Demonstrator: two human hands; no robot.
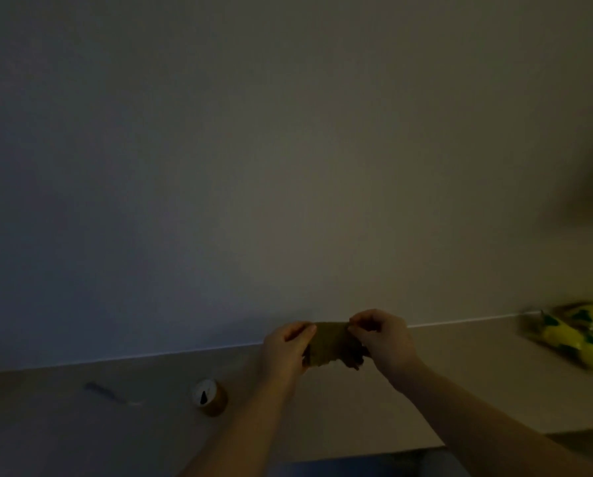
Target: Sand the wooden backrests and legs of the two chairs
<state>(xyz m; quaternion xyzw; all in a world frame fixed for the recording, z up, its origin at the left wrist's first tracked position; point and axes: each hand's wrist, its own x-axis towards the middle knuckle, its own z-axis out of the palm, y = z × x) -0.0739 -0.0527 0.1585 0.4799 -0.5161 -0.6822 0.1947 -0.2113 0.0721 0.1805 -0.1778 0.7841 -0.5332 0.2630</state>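
The room is dim, and most of the view is a bare wall [288,149] with only the lower strip showing a pale bench [460,373]. Above that bench, both hands hold a small brownish sheet of sandpaper [329,344] stretched between them — the left hand [284,352] curls round its left edge, the right hand [381,339] pinches its upper right corner with fingers bent. The sheet's lower right edge looks ragged and dark (whether torn or merely folded is hard to make out). No chairs appear in this view. On the bench to the left stands a small round container with a white top [209,395], and further left lies a faint, blurred slender object [105,392] that cannot be identified. At the right edge a yellow and green package [580,335] lies partly cut off — its detail smeared by blur.
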